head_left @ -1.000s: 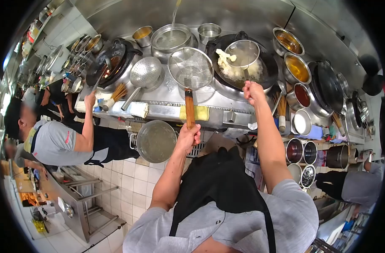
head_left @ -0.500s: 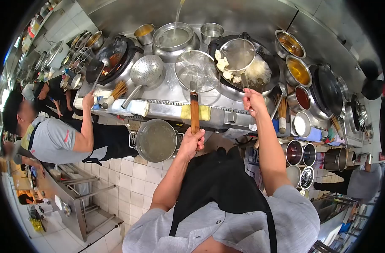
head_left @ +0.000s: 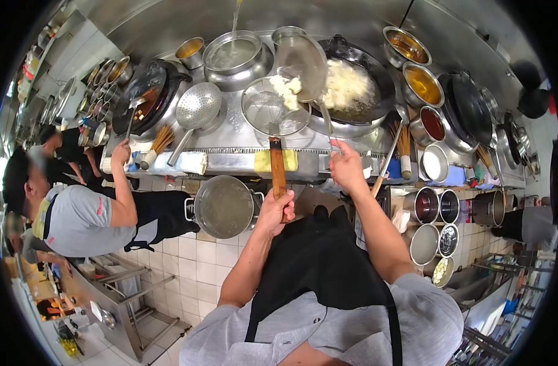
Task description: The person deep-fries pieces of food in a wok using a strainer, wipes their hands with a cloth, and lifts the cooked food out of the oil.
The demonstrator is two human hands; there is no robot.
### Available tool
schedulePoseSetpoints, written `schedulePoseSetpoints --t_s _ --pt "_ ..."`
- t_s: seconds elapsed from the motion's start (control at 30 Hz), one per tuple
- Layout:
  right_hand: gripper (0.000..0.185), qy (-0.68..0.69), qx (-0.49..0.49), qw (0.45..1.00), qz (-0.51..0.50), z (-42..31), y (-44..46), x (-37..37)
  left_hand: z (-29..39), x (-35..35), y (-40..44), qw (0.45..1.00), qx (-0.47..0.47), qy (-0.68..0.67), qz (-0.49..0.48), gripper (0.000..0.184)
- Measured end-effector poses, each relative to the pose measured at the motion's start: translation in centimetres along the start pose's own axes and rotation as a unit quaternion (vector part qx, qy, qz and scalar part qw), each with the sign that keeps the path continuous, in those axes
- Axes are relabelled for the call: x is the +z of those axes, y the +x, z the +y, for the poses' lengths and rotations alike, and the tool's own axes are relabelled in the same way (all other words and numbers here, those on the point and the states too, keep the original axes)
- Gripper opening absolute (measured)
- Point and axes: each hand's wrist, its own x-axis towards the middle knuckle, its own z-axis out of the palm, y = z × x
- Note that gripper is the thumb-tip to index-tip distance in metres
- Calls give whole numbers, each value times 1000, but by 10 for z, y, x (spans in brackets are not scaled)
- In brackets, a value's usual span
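My left hand [head_left: 276, 210] is wrapped round the wooden handle of a round wire strainer [head_left: 260, 119], held level above the steel counter. My right hand [head_left: 346, 163] grips the thin handle of a fine-mesh skimmer [head_left: 303, 67], which is tilted over the strainer's right side. Pale, lumpy food pieces [head_left: 286, 90] lie between the skimmer's lower edge and the strainer basket. Right of the skimmer, a black wok [head_left: 381, 79] holds pale, foaming, bubbling contents [head_left: 349, 90]. The exact kind of food cannot be made out.
A perforated ladle [head_left: 198, 105] rests on the counter at left. Liquid streams into a steel pot [head_left: 264, 64] behind. Bowls of oil [head_left: 423, 85] and red sauce [head_left: 434, 125] stand at right. A co-worker [head_left: 83, 213] tends another wok at left, beside a large two-handled pot [head_left: 224, 207].
My right hand has moved the skimmer left from over the wok to above the strainer, tipping it. Pale pieces have shifted left with it. My left hand stays nearly still, gripping the strainer.
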Motion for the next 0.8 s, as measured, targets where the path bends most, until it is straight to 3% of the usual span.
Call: schedulePoseSetpoints --t_s 0.07,0.17,0.23,0.3,0.4,0.43,0.53,0.63,0.8 --pt "34 -168 -124 976 56 7 -4 5 -1 0 -1 1000 -4 -10 1 23" --pt "34 -200 -187 955 114 11 -5 -13 -2 -4 0 999 -6 -28 14 17" --pt "36 -226 -61 968 95 0 -7 -41 -1 -7 -1 999 -13 -27 12 20" --pt "36 -243 -229 929 157 42 9 -68 -1 -9 -1 999 -16 -28 6 21" --pt "37 -290 -192 927 138 57 10 -90 -3 -8 -3 1000 -14 -24 -5 21" --pt "37 -257 -119 952 112 57 14 -89 -2 -7 -4 1000 -12 -19 -6 21" --pt "39 -116 61 990 45 51 32 -84 -5 -5 -5 1000 -10 -5 -4 21" --pt "45 98 143 985 2 38 50 -83 -4 -4 -4 1000 -12 -12 1 21" --pt "42 75 125 989 -27 21 39 -98 -3 -3 -8 1000 -5 -4 8 20"
